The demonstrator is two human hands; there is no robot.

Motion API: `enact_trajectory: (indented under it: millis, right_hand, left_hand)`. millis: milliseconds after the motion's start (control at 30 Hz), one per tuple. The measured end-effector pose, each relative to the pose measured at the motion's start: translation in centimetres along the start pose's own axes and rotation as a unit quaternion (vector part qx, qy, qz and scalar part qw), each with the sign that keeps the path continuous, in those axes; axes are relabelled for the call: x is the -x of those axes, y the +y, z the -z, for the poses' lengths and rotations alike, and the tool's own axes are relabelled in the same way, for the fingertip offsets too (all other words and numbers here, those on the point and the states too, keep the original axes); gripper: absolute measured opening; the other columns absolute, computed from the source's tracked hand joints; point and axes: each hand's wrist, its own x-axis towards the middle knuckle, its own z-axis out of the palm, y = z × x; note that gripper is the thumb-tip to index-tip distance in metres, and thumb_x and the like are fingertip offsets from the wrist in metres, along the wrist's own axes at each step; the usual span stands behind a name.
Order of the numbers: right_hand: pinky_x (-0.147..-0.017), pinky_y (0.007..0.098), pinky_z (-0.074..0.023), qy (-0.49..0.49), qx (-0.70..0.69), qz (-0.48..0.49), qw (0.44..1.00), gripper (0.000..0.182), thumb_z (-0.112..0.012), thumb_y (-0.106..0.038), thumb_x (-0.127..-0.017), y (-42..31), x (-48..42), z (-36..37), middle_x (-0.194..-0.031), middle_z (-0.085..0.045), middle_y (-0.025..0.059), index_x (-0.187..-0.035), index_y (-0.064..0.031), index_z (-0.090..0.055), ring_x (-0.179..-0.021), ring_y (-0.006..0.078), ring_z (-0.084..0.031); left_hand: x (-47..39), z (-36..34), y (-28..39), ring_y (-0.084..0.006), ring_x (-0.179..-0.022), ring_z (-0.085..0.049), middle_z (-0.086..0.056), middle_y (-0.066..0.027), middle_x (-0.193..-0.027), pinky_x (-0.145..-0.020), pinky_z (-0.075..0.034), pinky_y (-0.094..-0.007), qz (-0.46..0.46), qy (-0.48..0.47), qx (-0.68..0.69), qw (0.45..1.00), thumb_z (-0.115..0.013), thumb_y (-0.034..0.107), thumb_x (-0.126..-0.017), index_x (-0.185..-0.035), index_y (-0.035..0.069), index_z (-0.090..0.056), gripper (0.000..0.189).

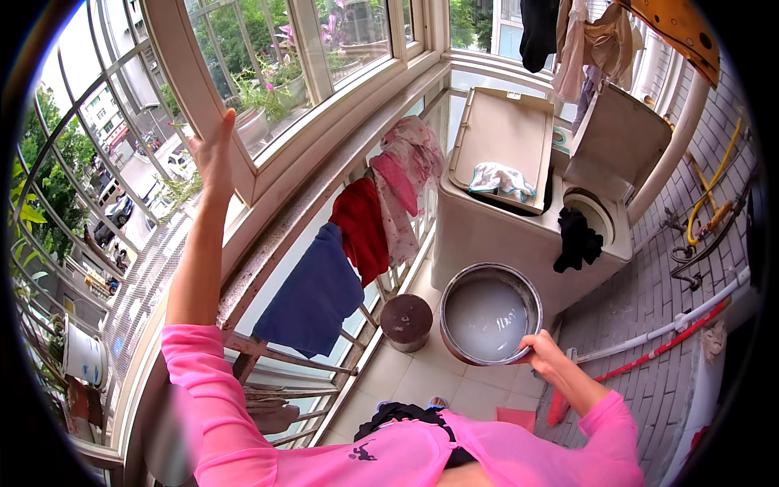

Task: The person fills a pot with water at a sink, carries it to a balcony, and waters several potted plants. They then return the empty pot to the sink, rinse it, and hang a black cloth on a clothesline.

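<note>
My left hand (213, 155) is raised against the upright of a pale window frame (182, 67), thumb up and fingers at its outer edge. The fingertips are partly hidden. In my right hand (541, 353) is the rim of a round metal pot (447, 329), held out above the tiled floor. Cloudy greyish water (484, 316) fills part of the pot. Just behind the pot stands a twin-tub washing machine (487, 240) with both lids raised. Black cloth (577, 240) hangs over its smaller round opening, and a white cloth (502, 179) with blue edging lies on the larger lid.
Blue (313, 289), red (363, 231) and pink patterned cloths (405, 182) hang along the railing. A round brown stool (406, 319) is on the floor. A red-handled broom (645, 359) and white pipe (645, 341) run along the right. Bars (79, 115) enclose the outside ledge.
</note>
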Motion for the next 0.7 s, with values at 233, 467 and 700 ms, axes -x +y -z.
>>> enact_trajectory:
  millis: [233,467,700]
  right_hand:
    - [-0.068,0.0568,-0.0530,-0.019,-0.015,-0.018,1.000,0.034,-0.047,0.011,-0.061,0.0,-1.6,-3.0,-0.089,-0.056,0.0207,-0.095,0.0104,-0.048,-0.079,0.0353,-0.061]
    - [-0.066,0.0507,-0.0548,-0.035,-0.013,-0.012,0.999,0.026,-0.048,0.009,-0.062,-0.6,-2.2,-6.8,-0.084,-0.056,0.0164,-0.088,0.0088,-0.051,-0.074,0.0307,-0.060]
    - [-0.067,0.0470,-0.0551,-0.040,0.004,-0.018,0.999,0.028,-0.047,0.009,-0.063,-2.1,-1.3,-9.8,-0.085,-0.058,0.0148,-0.091,0.0073,-0.052,-0.075,0.0277,-0.060]
  left_hand:
    - [0.4,-1.1,2.0,-0.0252,-0.104,-0.046,-0.045,-0.0129,-0.108,-0.092,-0.034,-0.0368,0.009,0.027,0.031,0.999,-0.078,0.053,-0.059,-0.101,0.000,-0.059,0.070]
    - [-1.0,-5.1,-0.2,-0.0309,-0.112,-0.044,-0.046,-0.0197,-0.114,-0.095,-0.034,-0.0393,0.039,0.031,-0.052,0.997,-0.074,0.060,-0.058,-0.118,-0.004,-0.046,0.093]
    - [-1.3,-10.6,0.3,-0.0337,-0.108,-0.048,-0.044,-0.0238,-0.118,-0.095,-0.037,-0.0373,0.045,0.010,-0.036,0.998,-0.074,0.059,-0.058,-0.123,-0.008,-0.034,0.102]
